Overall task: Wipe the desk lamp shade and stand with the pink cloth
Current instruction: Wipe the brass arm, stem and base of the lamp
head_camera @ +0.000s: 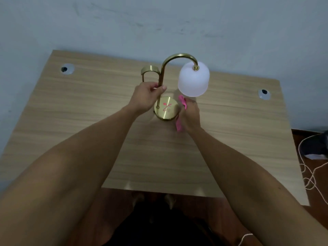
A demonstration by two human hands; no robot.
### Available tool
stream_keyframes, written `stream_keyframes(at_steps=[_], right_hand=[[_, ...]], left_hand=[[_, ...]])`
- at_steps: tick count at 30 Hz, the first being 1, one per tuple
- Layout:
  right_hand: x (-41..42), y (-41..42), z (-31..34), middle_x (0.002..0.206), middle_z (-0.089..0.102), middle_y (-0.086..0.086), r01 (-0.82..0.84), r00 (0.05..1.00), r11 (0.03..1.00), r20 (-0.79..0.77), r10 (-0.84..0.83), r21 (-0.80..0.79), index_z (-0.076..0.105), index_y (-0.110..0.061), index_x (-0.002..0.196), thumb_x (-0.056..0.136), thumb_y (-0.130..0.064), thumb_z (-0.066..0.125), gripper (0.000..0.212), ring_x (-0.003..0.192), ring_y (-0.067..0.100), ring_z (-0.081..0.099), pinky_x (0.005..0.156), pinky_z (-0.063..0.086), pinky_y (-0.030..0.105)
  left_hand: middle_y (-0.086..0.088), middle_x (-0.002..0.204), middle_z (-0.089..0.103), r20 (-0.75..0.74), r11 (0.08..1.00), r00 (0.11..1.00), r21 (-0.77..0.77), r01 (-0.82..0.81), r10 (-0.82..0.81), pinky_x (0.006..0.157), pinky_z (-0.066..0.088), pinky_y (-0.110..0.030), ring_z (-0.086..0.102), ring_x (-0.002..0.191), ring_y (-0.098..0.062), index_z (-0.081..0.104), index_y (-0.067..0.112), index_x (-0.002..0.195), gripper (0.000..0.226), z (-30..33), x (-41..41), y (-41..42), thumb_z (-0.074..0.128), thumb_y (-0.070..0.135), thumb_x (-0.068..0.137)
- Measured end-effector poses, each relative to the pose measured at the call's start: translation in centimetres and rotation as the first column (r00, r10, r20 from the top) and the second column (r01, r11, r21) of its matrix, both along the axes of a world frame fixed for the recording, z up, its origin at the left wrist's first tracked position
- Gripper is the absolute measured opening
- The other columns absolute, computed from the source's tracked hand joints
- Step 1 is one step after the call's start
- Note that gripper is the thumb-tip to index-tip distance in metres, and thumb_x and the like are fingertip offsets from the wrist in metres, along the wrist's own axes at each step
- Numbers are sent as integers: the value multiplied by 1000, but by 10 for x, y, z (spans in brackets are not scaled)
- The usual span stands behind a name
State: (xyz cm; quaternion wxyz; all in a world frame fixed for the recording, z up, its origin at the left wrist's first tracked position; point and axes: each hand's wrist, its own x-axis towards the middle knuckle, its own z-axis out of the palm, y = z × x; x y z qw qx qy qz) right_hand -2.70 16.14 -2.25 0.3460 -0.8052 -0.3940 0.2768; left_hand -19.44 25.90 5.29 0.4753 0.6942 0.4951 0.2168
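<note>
Desk lamp (170,82): stands upright near the middle of the tabletop (88,121), brass base disc (166,109) flat on the wood, curved stand (162,75) rising to a hook from which the white shade (193,79) hangs mouth-down.

Left hand (147,96): fingers and thumb closed around the lower stand, just above the base; steadying grip. Right hand (190,115): closed on the pink cloth (180,113), bunched in the fist, ends showing above and below. Fist sits just beside the base rim, right side, below the shade. Whether the cloth touches the brass: cannot tell.

Base top carries pink marks; a reflection of the cloth or residue, not resolvable.

Step in hand, as judged: wiping at the base or about to move up to the shade.

Risks:
- Shade hangs from a single point at the hook; a sideways push from the cloth could swing it or knock it against the stand.
- Lamp is top-heavy toward the shade side; if the left hand loosens, pressure on the shade could tip it.
- Bunched cloth gives a small contact patch; parts of the shade may be missed.

Surface: light wood-grain tabletop, two cable grommets (67,69) near the far corners. Room: pale blue-grey wall (159,23) behind, scuffed; dark floor; light cord (308,174) loose on the floor at right.
</note>
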Motion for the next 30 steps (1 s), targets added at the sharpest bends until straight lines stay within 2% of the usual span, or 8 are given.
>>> stream_keyframes(at_steps=[3, 7, 10, 14, 18, 22, 27, 30], right_hand=[[-5, 20, -14, 135, 63, 7, -68, 994, 998, 83, 67, 13, 60, -33, 129, 96, -30, 39, 39, 126, 29, 59, 103, 51, 45], [-18, 43, -37, 100, 67, 8, -221, 948, 975, 228, 222, -30, 62, -15, 102, 96, -15, 49, 15, 95, 29, 67, 83, 58, 49], [-26, 46, -50, 133, 62, 15, -345, 789, 921, 477, 388, -179, 57, -8, 134, 95, -14, 53, 39, 125, 34, 59, 98, 54, 41], [-34, 29, -49, 170, 27, 12, -433, 647, 825, 513, 565, -362, 28, -9, 162, 98, -27, 28, 67, 157, 33, 23, 117, 33, 49], [-19, 5, -58, 173, 15, 12, -523, 601, 776, 493, 629, -352, 18, -9, 166, 98, -4, 44, 73, 161, 33, 8, 129, 14, 51], [-12, 28, -62, 168, 28, 16, -509, 603, 786, 507, 616, -350, 26, -4, 162, 95, -5, 53, 72, 158, 36, 21, 129, 21, 49], [-16, 20, -51, 160, 44, 21, -630, 432, 708, 614, 661, -319, 43, 5, 153, 89, 1, 60, 66, 150, 41, 37, 127, 19, 51], [-3, -6, -42, 166, 32, 18, -626, 337, 697, 685, 646, -349, 36, -1, 158, 97, 7, 52, 64, 157, 36, 24, 125, -3, 45]], left_hand=[[-10, 93, 81, -22, 999, 998, 7, 51, -51, 83, 61, -42, 77, 93, -23, 81, 19, 103, 33, -2, 0, 10, 67, 49, 97], [-5, 94, 80, -25, 996, 995, 13, 93, -93, 69, 55, -14, 76, 85, -11, 80, 16, 110, 28, -4, 1, 20, 67, 39, 100], [-4, 97, 81, -5, 994, 994, 15, 107, -107, 64, 53, -8, 78, 89, -13, 79, 15, 113, 28, -5, 0, 22, 67, 37, 101], [7, 90, 76, 16, 992, 992, 26, 125, -126, 62, 53, -8, 76, 86, -5, 78, 11, 118, 28, -4, 1, 20, 66, 31, 102], [-6, 95, 81, -49, 979, 986, 117, 166, -161, 68, 56, -15, 77, 91, -19, 80, 17, 112, 29, -5, -3, 24, 65, 39, 101], [-10, 90, 80, -44, 977, 983, 111, 183, -179, 70, 59, -24, 76, 84, -21, 81, 15, 109, 29, -5, -3, 26, 65, 38, 102], [0, 78, 74, -48, 975, 979, 90, 203, -199, 58, 47, -5, 66, 65, 3, 80, 10, 108, 29, -4, -4, 28, 65, 33, 102], [3, 72, 71, -35, 973, 977, 86, 213, -211, 58, 47, -9, 60, 56, 8, 80, 12, 105, 26, -1, -5, 27, 65, 33, 103]])
